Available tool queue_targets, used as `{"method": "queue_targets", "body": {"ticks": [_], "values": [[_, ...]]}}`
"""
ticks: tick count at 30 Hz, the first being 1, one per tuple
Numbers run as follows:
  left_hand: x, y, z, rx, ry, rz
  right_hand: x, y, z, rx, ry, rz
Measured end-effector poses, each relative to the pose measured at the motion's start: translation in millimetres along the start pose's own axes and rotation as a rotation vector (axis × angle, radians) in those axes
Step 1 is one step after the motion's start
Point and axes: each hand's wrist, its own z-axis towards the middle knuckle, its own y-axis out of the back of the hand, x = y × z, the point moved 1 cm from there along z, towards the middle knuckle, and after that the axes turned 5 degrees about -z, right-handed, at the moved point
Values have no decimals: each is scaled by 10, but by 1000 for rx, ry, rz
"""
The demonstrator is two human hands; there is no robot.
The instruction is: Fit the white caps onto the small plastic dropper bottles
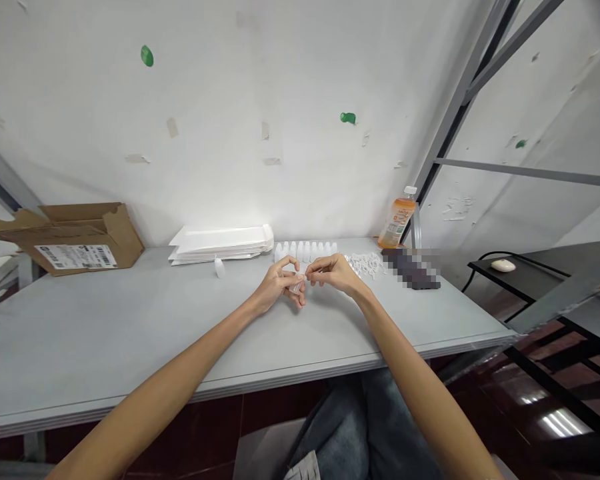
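Above the front half of the pale grey table [130, 333], I am holding my hands close together, well in from its front edge. My left hand [280, 285] is curling its fingers around a small clear plastic piece [296, 287], clamping it against the thumb. My right hand [336, 273] is reaching in from the other side, its thumb and forefinger [314, 268] closing together at the top of that piece; I cannot tell whether they are gripping it or only touching it.

Just beyond my fingertips, a row of white plastic bottles [305, 252] is standing along the back of the table, near the wall. To their right, a loose heap of small white plastic pieces [365, 265] is lying beside a pixelated dark object [411, 269], and an orange drink bottle [396, 220] is standing near the back right corner.

On my left, a stack of flat white paper sleeves [220, 243] is lying near the wall, with a single white bottle [220, 268] just in front of it. An opened cardboard box [80, 237] is sitting at the back left corner. A wide stretch of tabletop is lying between my wrists and the front edge, leaving my forearms room to move.
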Motion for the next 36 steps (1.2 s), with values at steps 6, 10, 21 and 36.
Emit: {"method": "queue_targets", "body": {"ticks": [6, 10, 21, 36], "values": [[-32, 59, -1, 9, 25, 72, 6, 14, -19, 39, -23, 57], [-16, 76, 15, -103, 14, 128, -18, -4, -9, 11, -55, 59], [80, 157, 86, -250, -136, 378, -45, -20, -2, 35, -82, 23], [114, 84, 37, -340, -260, 654, -172, -95, 63, -89, -13, -88]]}}
